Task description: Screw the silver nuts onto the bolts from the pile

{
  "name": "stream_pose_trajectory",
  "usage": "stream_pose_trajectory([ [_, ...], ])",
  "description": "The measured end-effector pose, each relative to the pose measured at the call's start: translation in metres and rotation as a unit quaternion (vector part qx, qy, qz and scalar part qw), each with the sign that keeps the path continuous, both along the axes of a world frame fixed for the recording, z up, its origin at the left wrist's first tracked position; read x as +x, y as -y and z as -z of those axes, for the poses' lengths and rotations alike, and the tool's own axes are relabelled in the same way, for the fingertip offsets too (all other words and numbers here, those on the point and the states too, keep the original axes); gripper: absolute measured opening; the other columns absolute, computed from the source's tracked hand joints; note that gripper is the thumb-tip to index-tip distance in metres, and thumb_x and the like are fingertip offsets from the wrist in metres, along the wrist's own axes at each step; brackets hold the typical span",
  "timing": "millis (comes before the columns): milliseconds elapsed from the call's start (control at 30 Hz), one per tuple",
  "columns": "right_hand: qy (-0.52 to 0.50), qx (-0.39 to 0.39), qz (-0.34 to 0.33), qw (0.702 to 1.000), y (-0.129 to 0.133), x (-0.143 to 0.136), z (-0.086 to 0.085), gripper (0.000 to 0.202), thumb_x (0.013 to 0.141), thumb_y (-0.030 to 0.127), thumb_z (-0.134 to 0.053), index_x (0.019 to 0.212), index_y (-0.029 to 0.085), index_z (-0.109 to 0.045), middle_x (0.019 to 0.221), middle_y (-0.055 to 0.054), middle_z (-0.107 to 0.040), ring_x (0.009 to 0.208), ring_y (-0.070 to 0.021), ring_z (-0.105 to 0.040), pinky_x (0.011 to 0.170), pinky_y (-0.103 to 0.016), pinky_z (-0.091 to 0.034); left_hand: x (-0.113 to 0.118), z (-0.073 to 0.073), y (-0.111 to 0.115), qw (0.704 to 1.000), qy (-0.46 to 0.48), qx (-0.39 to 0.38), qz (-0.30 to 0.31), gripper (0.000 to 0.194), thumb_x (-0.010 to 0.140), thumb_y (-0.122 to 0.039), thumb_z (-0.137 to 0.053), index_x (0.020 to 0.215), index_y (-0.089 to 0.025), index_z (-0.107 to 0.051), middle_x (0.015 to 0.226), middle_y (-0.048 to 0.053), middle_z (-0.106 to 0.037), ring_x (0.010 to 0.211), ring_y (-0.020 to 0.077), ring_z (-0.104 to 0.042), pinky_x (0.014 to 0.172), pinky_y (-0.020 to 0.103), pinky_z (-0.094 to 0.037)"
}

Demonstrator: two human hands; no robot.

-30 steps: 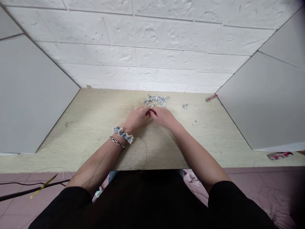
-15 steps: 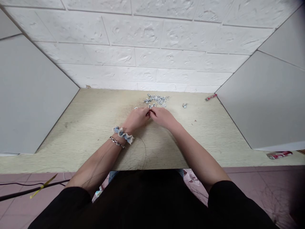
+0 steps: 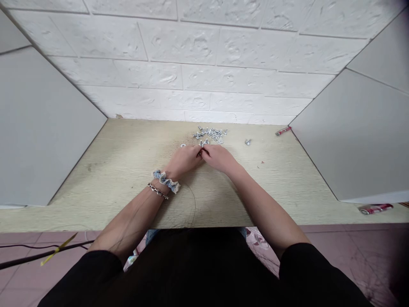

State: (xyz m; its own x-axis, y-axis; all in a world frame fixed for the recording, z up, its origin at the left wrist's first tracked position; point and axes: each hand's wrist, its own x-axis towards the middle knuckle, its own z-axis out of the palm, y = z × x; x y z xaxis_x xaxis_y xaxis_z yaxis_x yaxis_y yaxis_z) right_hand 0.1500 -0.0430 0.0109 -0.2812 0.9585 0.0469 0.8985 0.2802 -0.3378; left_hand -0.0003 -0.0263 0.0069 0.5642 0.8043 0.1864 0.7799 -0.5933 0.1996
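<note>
My left hand (image 3: pixel 186 158) and my right hand (image 3: pixel 218 156) meet fingertip to fingertip low over the pale tabletop. Fingers of both are curled closed around something small between them, which they hide. Just beyond the fingertips stand a couple of silver bolts (image 3: pixel 206 141). Farther back lies a loose pile of silver bolts, nuts and washers (image 3: pixel 214 133). One washer (image 3: pixel 183 145) rests beside my left hand. A separate bolt with a washer (image 3: pixel 248 142) sits off to the right.
A white brick-patterned wall (image 3: pixel 198 76) closes the back, with grey panels left (image 3: pixel 47 123) and right (image 3: pixel 361 136). One red battery-like cylinder (image 3: pixel 283 131) lies back right, another (image 3: pixel 376 208) front right. The tabletop's front edge (image 3: pixel 204 227) runs before my body.
Both hands stay together in nearly the same place, with only slight finger movement. The washer beside my left hand shows a little more.
</note>
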Motion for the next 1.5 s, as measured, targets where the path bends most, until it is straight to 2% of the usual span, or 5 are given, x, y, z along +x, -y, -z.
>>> stream_pose_trajectory([
  [233, -0.017, 0.037, -0.003, 0.999, -0.0008, 0.0001, -0.0011, 0.028, 0.092, 0.028, -0.033, 0.094, 0.019, -0.06, 0.089, -0.006, -0.067, 0.077, -0.0177, -0.057, 0.063, -0.027, -0.035, -0.0027, -0.0048, 0.0014, 0.998, 0.057, 0.003, -0.005, 0.019, 0.087, -0.025, -0.048, 0.094, -0.018, -0.064, 0.082, 0.007, -0.069, 0.069, 0.0177, -0.061, 0.061, 0.027, -0.043],
  [400, -0.038, 0.072, 0.005, 0.997, -0.0013, 0.0, -0.0004, 0.024, 0.091, 0.029, -0.037, 0.096, 0.018, -0.058, 0.092, -0.006, -0.066, 0.079, -0.0171, -0.057, 0.066, -0.028, -0.036, -0.0051, -0.0009, -0.0038, 0.992, 0.122, 0.003, 0.021, 0.025, 0.082, -0.015, -0.051, 0.104, -0.018, -0.063, 0.088, 0.005, -0.07, 0.071, 0.0149, -0.061, 0.066, 0.025, -0.044],
  [533, -0.063, 0.073, -0.009, 0.995, -0.0023, 0.0004, 0.0015, 0.023, 0.091, 0.027, -0.04, 0.104, 0.018, -0.056, 0.099, -0.006, -0.065, 0.083, -0.0168, -0.057, 0.069, -0.028, -0.038, -0.0064, 0.0024, -0.0072, 0.988, 0.154, 0.005, 0.034, 0.027, 0.082, -0.014, -0.052, 0.106, -0.017, -0.062, 0.089, 0.005, -0.069, 0.072, 0.0138, -0.06, 0.066, 0.024, -0.044],
  [1100, -0.067, 0.07, -0.014, 0.995, -0.0015, 0.0023, -0.0006, 0.028, 0.093, 0.028, -0.035, 0.111, 0.019, -0.055, 0.104, -0.007, -0.066, 0.088, -0.0181, -0.059, 0.072, -0.028, -0.039, -0.0021, 0.0018, -0.002, 0.991, 0.13, 0.009, -0.009, 0.032, 0.084, -0.017, -0.048, 0.114, -0.017, -0.059, 0.095, 0.007, -0.069, 0.083, 0.0174, -0.062, 0.071, 0.026, -0.045],
  [1500, -0.038, 0.061, -0.008, 0.997, -0.0014, 0.0018, -0.0022, 0.027, 0.094, 0.031, -0.034, 0.093, 0.019, -0.059, 0.087, -0.004, -0.066, 0.077, -0.0165, -0.057, 0.064, -0.026, -0.033, -0.0022, 0.0014, -0.0014, 0.989, 0.143, 0.008, 0.028, 0.016, 0.085, -0.018, -0.05, 0.096, -0.016, -0.062, 0.086, 0.006, -0.067, 0.075, 0.0153, -0.06, 0.068, 0.026, -0.044],
])
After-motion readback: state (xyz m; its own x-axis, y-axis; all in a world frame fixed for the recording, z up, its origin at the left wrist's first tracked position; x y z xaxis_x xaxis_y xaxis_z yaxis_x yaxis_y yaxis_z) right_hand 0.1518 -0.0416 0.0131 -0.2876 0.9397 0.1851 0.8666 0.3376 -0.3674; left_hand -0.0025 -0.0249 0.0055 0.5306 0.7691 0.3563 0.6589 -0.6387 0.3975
